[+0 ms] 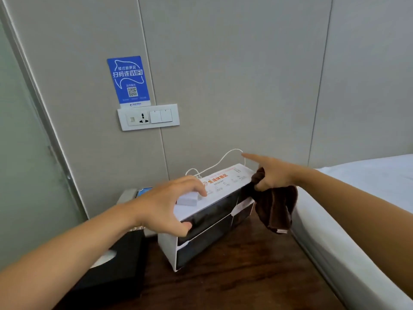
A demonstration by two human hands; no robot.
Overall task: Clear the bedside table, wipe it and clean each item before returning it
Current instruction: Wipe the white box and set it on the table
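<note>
head: left hand point(169, 204) fingers curled wide over the box point(207, 220), thumb at its front | right hand point(271, 175) pinches cloth point(277, 209), forefinger out | box on surface point(234, 276), cable point(214, 164) attached | risk: lifting could snag cable, tip the white block point(187, 199)

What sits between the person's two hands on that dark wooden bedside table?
In the head view, a white display box with dark front panels spans the stretch between the left hand and the right hand, which holds a brown cloth.
</note>
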